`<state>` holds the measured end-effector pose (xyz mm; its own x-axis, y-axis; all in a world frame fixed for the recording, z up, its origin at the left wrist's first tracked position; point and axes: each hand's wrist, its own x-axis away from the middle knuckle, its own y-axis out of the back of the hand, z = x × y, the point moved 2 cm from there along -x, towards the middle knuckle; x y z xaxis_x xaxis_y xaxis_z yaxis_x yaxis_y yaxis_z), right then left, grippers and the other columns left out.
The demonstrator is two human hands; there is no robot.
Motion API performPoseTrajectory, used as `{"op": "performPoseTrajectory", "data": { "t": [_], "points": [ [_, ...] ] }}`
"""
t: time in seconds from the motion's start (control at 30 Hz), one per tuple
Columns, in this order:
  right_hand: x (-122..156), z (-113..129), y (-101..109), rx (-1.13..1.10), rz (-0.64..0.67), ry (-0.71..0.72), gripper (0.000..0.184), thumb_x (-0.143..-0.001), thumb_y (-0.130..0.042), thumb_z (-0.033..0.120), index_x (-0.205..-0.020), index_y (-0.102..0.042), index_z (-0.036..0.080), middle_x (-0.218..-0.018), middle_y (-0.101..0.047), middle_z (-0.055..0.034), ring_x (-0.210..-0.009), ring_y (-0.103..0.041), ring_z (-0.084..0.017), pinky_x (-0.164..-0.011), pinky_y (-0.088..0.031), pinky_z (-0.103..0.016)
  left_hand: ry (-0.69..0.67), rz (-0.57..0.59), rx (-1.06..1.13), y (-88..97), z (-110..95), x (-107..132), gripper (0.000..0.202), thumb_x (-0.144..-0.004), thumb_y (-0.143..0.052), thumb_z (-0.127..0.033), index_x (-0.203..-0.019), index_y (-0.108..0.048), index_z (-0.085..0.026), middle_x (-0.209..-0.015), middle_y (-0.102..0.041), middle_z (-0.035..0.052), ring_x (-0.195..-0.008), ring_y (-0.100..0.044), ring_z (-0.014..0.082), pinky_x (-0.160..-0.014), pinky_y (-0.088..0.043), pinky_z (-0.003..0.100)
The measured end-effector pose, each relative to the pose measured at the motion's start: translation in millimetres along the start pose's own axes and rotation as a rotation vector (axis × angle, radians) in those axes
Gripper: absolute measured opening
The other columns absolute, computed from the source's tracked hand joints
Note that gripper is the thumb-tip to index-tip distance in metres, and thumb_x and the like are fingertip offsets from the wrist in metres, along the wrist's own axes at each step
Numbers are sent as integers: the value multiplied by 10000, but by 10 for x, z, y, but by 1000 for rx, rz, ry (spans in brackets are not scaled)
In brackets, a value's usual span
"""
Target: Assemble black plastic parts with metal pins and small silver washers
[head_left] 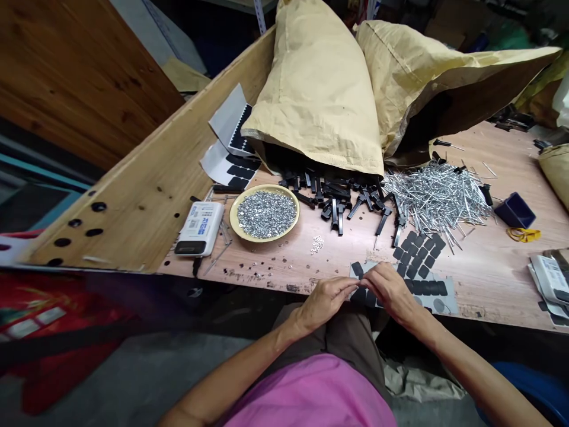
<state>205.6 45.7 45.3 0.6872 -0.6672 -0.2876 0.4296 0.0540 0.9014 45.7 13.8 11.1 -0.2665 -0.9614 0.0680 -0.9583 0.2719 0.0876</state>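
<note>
My left hand (326, 301) and my right hand (391, 293) meet fingertip to fingertip over the table's front edge. Both are closed in a pinch, and whatever sits between the fingers is too small or hidden to make out. Beneath them lies a grey backing sheet (450, 296) carrying black adhesive pads (429, 287). More black rounded pads (418, 255) are laid out in rows just beyond my right hand. A small cluster of metal nuts or washers (317, 244) rests on the table, ahead of my left hand.
A yellow bowl (235, 228) holds many small metal pieces. Black plastic parts (340, 204) spill from a paper sack (320, 89), beside a heap of metal pins (444, 196). A white boxy device (207, 222), a wooden side board (146, 160) and a dark blue container (515, 210) stand around.
</note>
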Motion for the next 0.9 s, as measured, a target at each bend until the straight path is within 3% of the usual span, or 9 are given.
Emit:
{"op": "performPoseTrajectory", "data": {
  "t": [0.1,0.2,0.3,0.4,0.5,0.67,0.77,0.9],
  "points": [
    [-47,-1,-43,128,-2,20,463,-981,-299,326,-608,-542,202,-554,-531,-18,-556,-463,-143,-630,-351,-295,-25,-13,-54,-6,-12,-5,223,-824,-525,-266,-916,-720,-210,-830,-706,74,-739,-631,181,-749,-480,283],
    [-86,-21,-95,73,-5,-28,543,-996,-206,317,-558,-506,200,-493,-506,0,-473,-421,-118,-588,-316,-284,-37,-9,-72,-33,-11,-23,212,-824,-523,-275,-878,-714,-200,-817,-697,81,-728,-619,182,-740,-472,286],
    [-80,-38,-89,55,-49,-215,559,-977,-207,431,-553,-494,210,-493,-504,-8,-457,-412,-126,-572,-302,-291,33,-53,-12,-51,8,-60,204,-818,-541,-331,-829,-695,-196,-718,-666,51,-641,-583,154,-674,-464,263],
    [3,5,-35,39,-173,-483,487,-932,-280,533,-646,-518,219,-603,-547,-27,-518,-462,-151,-583,-338,-291,170,-102,187,-56,11,-102,334,-808,-534,-470,-840,-657,-161,-571,-581,-1,-521,-515,111,-564,-437,225],
    [127,155,-97,-217,-225,-690,395,-923,-329,521,-737,-514,225,-664,-567,-18,-576,-519,-163,-556,-395,-274,245,-86,409,-91,-39,-126,441,-752,-575,-554,-866,-625,-131,-644,-616,18,-549,-523,97,-526,-420,196],
    [265,471,-372,-832,-326,-851,320,-880,-416,524,-958,-478,220,-760,-605,-7,-582,-565,-137,-530,-480,-251,291,-146,520,-220,-86,-117,440,-675,-661,-538,-867,-646,-143,-921,-630,67,-556,-517,77,-430,-383,175],
    [319,556,-444,-931,-298,-955,338,-885,-377,532,-923,-491,215,-636,-533,31,-446,-483,-109,-424,-421,-228,245,-206,504,-312,-32,-101,370,-654,-693,-496,-764,-676,-143,-1041,-566,75,-593,-535,71,-439,-394,177],
    [452,582,-470,-942,-159,-1016,372,-869,-355,538,-749,-493,215,-557,-472,43,-388,-406,-100,-382,-356,-232,226,-223,460,-433,109,-33,261,-671,-706,-405,-708,-695,-147,-910,-570,54,-758,-567,128,-611,-452,206]
  ]
}}
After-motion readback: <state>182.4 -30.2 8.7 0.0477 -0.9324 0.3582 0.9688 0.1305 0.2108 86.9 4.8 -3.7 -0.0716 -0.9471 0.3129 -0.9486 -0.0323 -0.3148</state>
